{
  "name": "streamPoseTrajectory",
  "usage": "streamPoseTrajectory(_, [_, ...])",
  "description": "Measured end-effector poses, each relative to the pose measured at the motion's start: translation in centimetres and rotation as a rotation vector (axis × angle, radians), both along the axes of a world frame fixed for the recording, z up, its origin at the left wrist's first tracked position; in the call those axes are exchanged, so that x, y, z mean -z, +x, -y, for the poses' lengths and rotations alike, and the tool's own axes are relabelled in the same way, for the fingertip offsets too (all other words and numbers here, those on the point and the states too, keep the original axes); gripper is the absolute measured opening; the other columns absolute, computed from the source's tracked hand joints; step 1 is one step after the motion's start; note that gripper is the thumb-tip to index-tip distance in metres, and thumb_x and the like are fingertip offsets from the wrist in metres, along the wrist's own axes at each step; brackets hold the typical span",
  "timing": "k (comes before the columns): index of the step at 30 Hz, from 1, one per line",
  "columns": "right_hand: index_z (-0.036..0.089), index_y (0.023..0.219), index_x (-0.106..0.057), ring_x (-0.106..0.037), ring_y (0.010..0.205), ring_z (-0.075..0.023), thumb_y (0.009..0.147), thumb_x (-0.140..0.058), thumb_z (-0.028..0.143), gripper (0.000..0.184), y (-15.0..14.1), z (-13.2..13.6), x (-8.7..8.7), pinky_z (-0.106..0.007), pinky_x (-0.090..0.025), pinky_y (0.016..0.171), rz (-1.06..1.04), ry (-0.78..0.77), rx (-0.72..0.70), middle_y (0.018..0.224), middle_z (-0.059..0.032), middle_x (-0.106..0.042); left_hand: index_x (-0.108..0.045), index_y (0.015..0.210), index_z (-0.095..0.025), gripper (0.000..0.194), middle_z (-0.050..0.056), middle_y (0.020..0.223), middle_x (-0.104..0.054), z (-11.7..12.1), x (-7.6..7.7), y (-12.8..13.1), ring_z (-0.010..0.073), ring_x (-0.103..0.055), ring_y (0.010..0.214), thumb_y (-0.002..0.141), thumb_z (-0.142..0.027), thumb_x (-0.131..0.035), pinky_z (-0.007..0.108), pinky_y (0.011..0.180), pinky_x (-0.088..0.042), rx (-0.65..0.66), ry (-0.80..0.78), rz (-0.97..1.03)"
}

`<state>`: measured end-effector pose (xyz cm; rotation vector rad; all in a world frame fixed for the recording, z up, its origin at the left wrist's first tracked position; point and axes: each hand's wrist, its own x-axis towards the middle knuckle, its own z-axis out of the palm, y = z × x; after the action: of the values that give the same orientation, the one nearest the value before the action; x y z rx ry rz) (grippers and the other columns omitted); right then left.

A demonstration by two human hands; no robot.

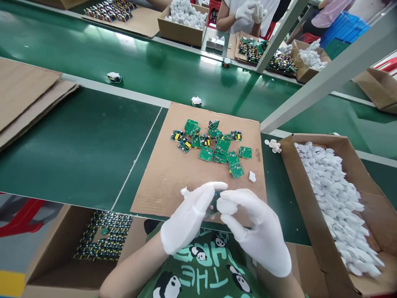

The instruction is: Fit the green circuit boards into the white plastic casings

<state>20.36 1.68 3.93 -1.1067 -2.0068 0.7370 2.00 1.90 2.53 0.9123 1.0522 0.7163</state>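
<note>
My gloved left hand (192, 213) is closed around a small circuit board (213, 203), whose dark component side faces my right hand. Between the thumb and fingers of my gloved right hand (257, 229) is a small white oval pad (227, 206), close beside the board. Whether pad and board touch is hard to make out. Ahead of both hands, several loose green circuit boards (222, 145) lie in a loose heap on a cardboard sheet (158, 178), some face up with yellow parts. One white pad (252, 176) rests near the sheet's right side.
At right stands a cardboard box (297, 198) of white pads. A slanted metal post (322, 70) rises beyond the sheet. Across the green conveyor belt (149, 70), carrying several padded boards, a person's gloved hands (251, 11) work. An open box (49, 248) of boards sits low left.
</note>
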Motion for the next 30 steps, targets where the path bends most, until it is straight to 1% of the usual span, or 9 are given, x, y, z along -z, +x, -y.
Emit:
streamPoseTrajectory(6, [0.024,0.11,-0.057,-0.061,0.077,-0.0146,0.088,-0.058,0.003,0.031,-0.9,-0.1,-1.4,-0.028,-0.053,0.07,0.24,0.02,-0.032,0.085,0.0012,-0.063,-0.051,0.142,-0.019,0.052,0.008,0.115,-0.069,0.3,-0.7,0.0,0.0265,-0.059,0.114,0.102,-0.044,-0.03,0.048,0.117,-0.032,0.089,0.089,-0.196])
streamPoseTrajectory(9, [0.025,0.106,-0.058,-0.06,0.072,-0.0138,0.086,-0.06,0.003,0.03,-0.9,-0.4,-1.5,-0.026,-0.052,0.067,0.249,-0.054,-0.043,0.081,0.0025,-0.062,-0.047,0.144,-0.019,0.052,0.008,0.115,-0.067,0.6,-0.1,-0.1,0.0255,-0.06,0.109,0.103,-0.046,-0.031,0.044,0.105,-0.044,0.093,0.046,-0.078])
streamPoseTrajectory(12, [0.027,0.103,-0.06,-0.061,0.076,-0.0158,0.091,-0.061,0.01,0.02,-0.5,-0.6,-0.8,-0.029,-0.053,0.07,0.201,0.081,-0.057,0.088,0.0012,-0.07,-0.049,0.142,-0.022,0.052,0.007,0.112,-0.066,0.5,0.0,-0.4,0.0227,-0.061,0.101,0.104,-0.051,-0.03,0.038,0.092,-0.05,0.085,0.016,0.073])
streamPoseTrajectory(14, [0.027,0.104,-0.061,-0.064,0.089,-0.0198,0.094,-0.063,0.023,0.01,0.0,-0.6,-0.1,-0.035,-0.054,0.078,0.171,0.236,-0.047,0.108,-0.004,-0.073,-0.055,0.137,-0.023,0.047,0.005,0.107,-0.065,0.1,-0.4,-0.6,0.0197,-0.059,0.094,0.103,-0.05,-0.039,0.034,0.088,-0.049,0.121,0.064,0.177])
streamPoseTrajectory(16, [0.025,0.114,-0.06,-0.066,0.102,-0.0238,0.095,-0.064,0.03,0.02,0.4,-0.7,0.8,-0.043,-0.055,0.09,0.118,0.345,-0.058,0.12,-0.0092,-0.07,-0.062,0.129,-0.023,0.039,0.003,0.098,-0.063,-0.4,-1.1,-0.6,0.0144,-0.053,0.08,0.099,-0.046,-0.052,0.029,0.078,-0.047,0.18,0.115,0.274])
streamPoseTrajectory(19, [0.024,0.131,-0.053,-0.067,0.106,-0.0253,0.095,-0.065,0.029,0.038,0.8,-0.7,2.0,-0.049,-0.056,0.093,0.002,0.357,-0.076,0.111,-0.0091,-0.072,-0.065,0.121,-0.02,0.034,-0.002,0.082,-0.054,-0.9,-1.6,-0.4,0.0075,-0.041,0.06,0.096,-0.042,-0.059,0.023,0.06,-0.039,0.245,0.124,0.373])
streamPoseTrajectory(22, [0.025,0.136,-0.05,-0.069,0.103,-0.025,0.095,-0.066,0.03,0.045,0.8,-0.8,2.5,-0.048,-0.059,0.09,-0.095,0.37,-0.083,0.11,-0.009,-0.072,-0.061,0.123,-0.019,0.037,-0.005,0.071,-0.048,-0.8,-1.1,-0.2,0.0063,-0.039,0.052,0.096,-0.045,-0.058,0.022,0.054,-0.036,0.279,0.093,0.409])
streamPoseTrajectory(26, [0.026,0.131,-0.057,-0.069,0.097,-0.0222,0.099,-0.059,0.031,0.032,0.6,-1.1,2.2,-0.042,-0.06,0.083,-0.087,0.463,-0.114,0.11,-0.0087,-0.07,-0.059,0.109,-0.017,0.046,-0.005,0.067,-0.049,-0.4,0.1,-0.1,0.0066,-0.043,0.048,0.088,-0.058,-0.063,0.019,0.046,-0.033,0.298,0.04,0.524])
streamPoseTrajectory(30, [0.025,0.129,-0.056,-0.07,0.093,-0.0219,0.097,-0.061,0.035,0.034,0.3,-0.8,2.1,-0.038,-0.061,0.077,-0.114,0.389,-0.108,0.104,-0.0078,-0.074,-0.056,0.089,-0.017,0.039,-0.003,0.07,-0.051,-0.1,0.2,0.8,0.0047,-0.042,0.046,0.091,-0.055,-0.06,0.017,0.041,-0.031,0.184,-0.056,0.497])
